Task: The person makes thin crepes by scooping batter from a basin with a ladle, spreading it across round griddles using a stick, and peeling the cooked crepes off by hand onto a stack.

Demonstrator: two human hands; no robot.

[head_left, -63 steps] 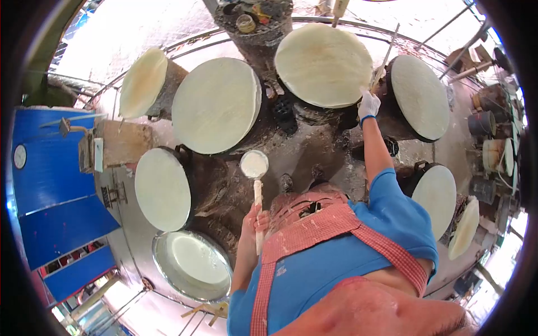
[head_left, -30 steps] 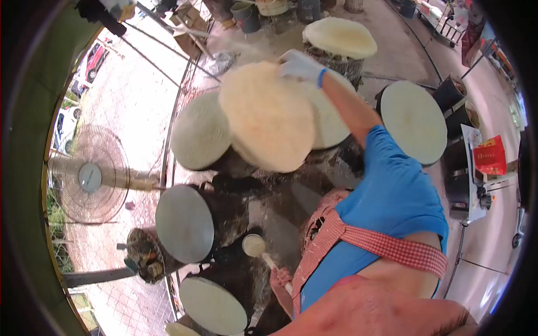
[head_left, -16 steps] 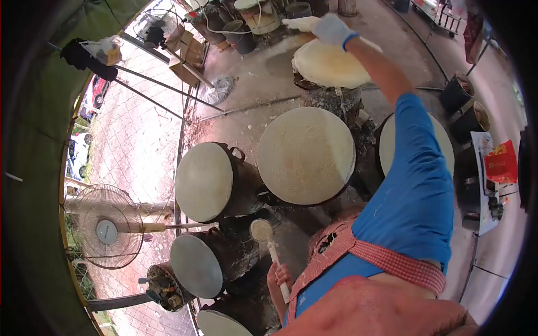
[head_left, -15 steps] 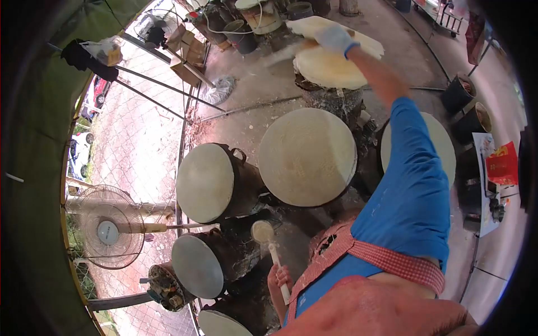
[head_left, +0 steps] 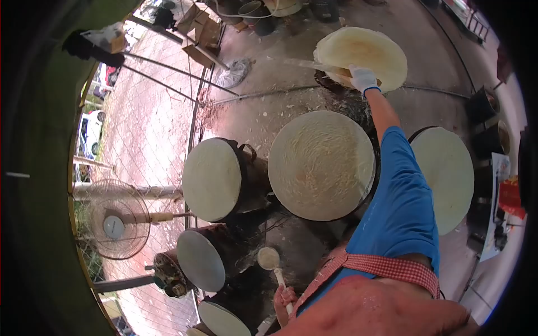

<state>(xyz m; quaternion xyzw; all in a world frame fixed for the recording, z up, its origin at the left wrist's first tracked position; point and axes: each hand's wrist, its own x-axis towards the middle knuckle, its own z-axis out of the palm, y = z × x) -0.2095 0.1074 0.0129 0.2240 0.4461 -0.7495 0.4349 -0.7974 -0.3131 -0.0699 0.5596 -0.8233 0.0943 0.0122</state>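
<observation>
The left hand grips a ladle, bottom centre; the gloved right hand clasps a flat stick by a pale round sheet, upper right, probably light, floppy, tearable, best supported underneath.

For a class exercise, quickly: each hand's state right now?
Left hand: closed, holding a ladle by its handle.
Right hand: gloved, closed, holding a long flat blade.
</observation>
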